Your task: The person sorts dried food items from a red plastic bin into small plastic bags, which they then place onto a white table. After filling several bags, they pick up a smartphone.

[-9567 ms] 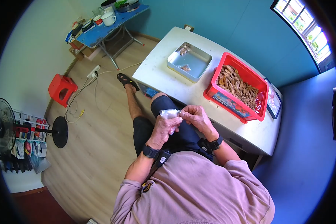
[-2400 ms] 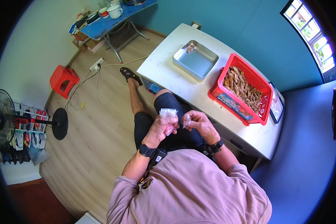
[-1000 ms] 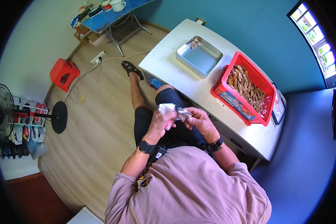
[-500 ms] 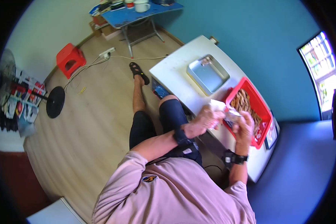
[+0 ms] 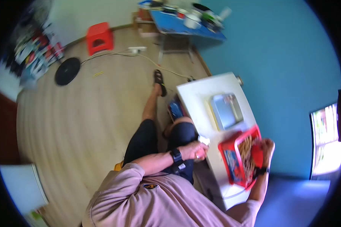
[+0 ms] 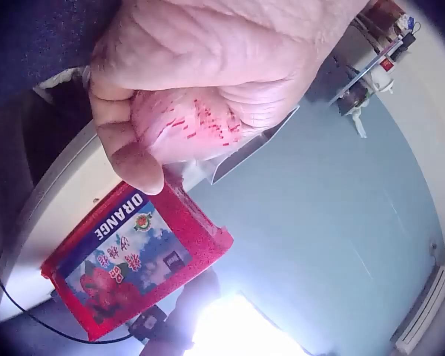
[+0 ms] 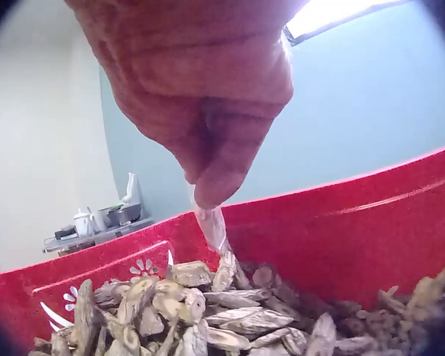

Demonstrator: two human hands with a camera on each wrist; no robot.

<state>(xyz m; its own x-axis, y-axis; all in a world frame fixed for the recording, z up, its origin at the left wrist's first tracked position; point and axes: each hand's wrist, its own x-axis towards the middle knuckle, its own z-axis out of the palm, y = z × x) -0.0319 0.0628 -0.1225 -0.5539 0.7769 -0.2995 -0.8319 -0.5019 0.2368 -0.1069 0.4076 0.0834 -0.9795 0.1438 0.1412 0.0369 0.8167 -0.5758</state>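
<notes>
And the right hand [image 7: 200, 89] is over the basket [image 5: 229, 165], thumb and fingers clamped on a small clear bag [image 7: 212, 226], its lower end down at the dried slices [image 7: 245, 319]. Just outside the basket, the left hand [image 5: 191, 151] has its fingers curled round the bag stack [image 5: 204, 140]. The metal tray [image 5: 225, 112] sits beside the basket on the counter [image 5: 195, 90].

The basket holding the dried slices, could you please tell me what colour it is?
The basket is red, shown best in the right wrist view.
</notes>
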